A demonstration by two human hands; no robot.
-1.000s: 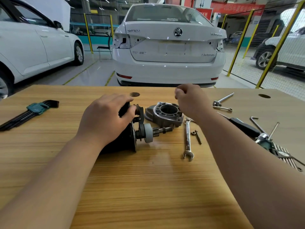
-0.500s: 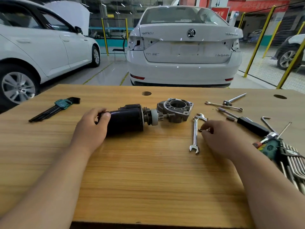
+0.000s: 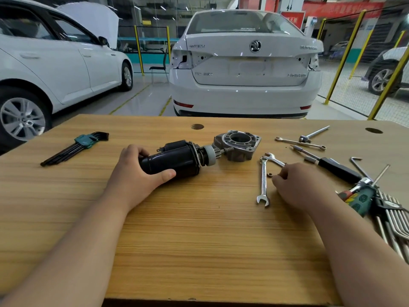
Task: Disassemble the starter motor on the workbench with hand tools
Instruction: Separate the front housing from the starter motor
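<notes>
Left grip point(image 3: 135, 176) curls round the starter motor point(image 3: 177, 157); right grip point(image 3: 303, 185), well apart, fingers curled, hold unclear.

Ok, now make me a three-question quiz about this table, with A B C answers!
1. Where is the hex key set? A) left of the starter motor B) right of it C) on top of it
2. What colour is the motor's body? A) red B) black C) yellow
3. What is the left hand doing? A) lying flat on the workbench B) holding a wrench C) gripping the motor

1 A: the keys lie off to the motor's left. 2 B: its casing is black. 3 C: fingers and thumb curl round the casing.
</notes>
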